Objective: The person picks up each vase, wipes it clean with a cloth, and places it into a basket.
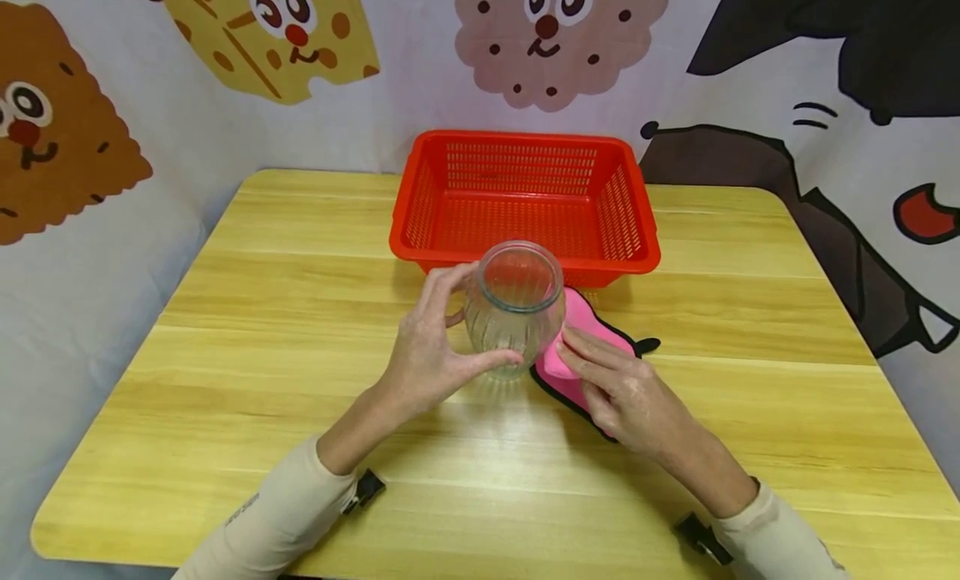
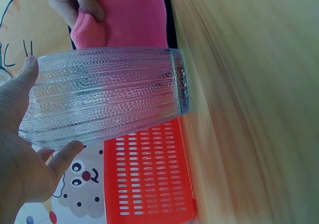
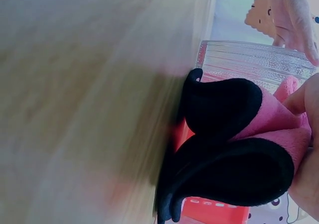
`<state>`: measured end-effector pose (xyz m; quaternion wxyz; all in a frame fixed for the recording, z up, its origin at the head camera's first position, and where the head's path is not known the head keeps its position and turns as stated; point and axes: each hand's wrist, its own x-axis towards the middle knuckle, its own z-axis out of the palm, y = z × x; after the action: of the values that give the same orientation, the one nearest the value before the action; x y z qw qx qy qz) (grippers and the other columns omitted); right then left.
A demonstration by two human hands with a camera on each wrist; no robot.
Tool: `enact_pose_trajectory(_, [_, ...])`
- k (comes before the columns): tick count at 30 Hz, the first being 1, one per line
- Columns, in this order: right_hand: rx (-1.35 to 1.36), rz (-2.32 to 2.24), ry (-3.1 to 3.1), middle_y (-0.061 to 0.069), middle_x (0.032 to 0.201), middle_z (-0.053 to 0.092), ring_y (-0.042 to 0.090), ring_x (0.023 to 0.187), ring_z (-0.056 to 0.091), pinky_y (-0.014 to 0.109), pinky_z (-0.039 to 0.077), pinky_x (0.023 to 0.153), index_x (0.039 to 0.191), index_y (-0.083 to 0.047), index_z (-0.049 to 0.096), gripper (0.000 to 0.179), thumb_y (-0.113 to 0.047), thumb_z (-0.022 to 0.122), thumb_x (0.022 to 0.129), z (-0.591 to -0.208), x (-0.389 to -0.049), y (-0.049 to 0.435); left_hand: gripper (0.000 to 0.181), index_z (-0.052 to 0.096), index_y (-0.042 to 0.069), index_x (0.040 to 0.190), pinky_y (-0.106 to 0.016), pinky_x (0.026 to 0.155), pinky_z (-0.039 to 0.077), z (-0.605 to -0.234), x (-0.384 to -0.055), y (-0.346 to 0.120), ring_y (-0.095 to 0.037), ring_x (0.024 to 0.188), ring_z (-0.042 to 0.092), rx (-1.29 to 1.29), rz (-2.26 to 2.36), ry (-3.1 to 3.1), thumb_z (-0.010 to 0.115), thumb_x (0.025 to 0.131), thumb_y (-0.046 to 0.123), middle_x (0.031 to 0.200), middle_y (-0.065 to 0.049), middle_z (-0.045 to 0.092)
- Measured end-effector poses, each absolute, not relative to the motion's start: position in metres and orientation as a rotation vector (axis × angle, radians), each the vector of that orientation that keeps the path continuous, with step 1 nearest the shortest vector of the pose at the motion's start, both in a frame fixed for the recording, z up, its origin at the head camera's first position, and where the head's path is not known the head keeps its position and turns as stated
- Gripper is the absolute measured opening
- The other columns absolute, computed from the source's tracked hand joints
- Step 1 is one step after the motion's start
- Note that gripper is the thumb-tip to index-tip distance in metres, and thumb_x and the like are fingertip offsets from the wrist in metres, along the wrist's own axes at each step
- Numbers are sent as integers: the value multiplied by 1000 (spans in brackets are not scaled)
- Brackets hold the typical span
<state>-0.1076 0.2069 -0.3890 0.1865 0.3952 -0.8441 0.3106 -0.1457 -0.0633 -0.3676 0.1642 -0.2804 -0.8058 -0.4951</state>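
Note:
A clear ribbed glass jar [image 1: 516, 326] stands on the table, its round mouth facing up. My left hand [image 1: 427, 351] holds it from the left, thumb on the near side and fingers round the far side. In the left wrist view, raised dots and stripes cover the jar's wall [image 2: 104, 92]. On the jar's right, my right hand [image 1: 626, 388] pinches a pink cloth with black edging [image 1: 592, 315] and presses a bunched part by the glass. The right wrist view shows the cloth [image 3: 269, 117] folded, its dark underside [image 3: 224, 107] hanging in loops.
Behind the jar sits a red plastic basket [image 1: 525, 137] with slotted walls. The light wooden table [image 1: 285, 297] has rounded corners. A curtain [image 1: 412, 80] with cartoon figures hangs along the back and sides.

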Motion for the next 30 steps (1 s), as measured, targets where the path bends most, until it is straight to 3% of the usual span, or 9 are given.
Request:
enact_pose_trajectory(14, [1114,835,-2449,18,137,61,36,121,61,24,52,72,125,8,68,48,15,63,78,-390,-108,210,103,41,7,146,-29,83,59,-366,-146,-63,-19,123,54,-808,-1391,-2322,100,63,28,132,-9,48])
enact_pose_trajectory(18, [1130,812,-2468,18,136,61,35,122,61,37,58,84,125,7,68,46,13,65,79,-391,-109,210,104,39,8,146,-28,84,58,-365,-146,-64,-19,124,53,-811,-1355,-2347,100,65,30,133,-10,47])
enact_pose_trajectory(23, [1157,795,-2523,20,134,62,37,121,61,52,56,89,123,7,70,44,13,67,79,-393,-110,209,104,38,9,146,-28,83,58,-363,-146,-64,-19,125,53,-817,-1343,-2354,100,65,31,133,-9,46])
enact_pose_trajectory(30, [1166,767,-2595,20,133,63,37,121,61,51,56,90,124,6,70,44,12,67,81,-393,-112,210,104,39,10,145,-27,81,59,-363,-146,-64,-18,124,53,-809,-1347,-2349,100,64,33,133,-9,45])
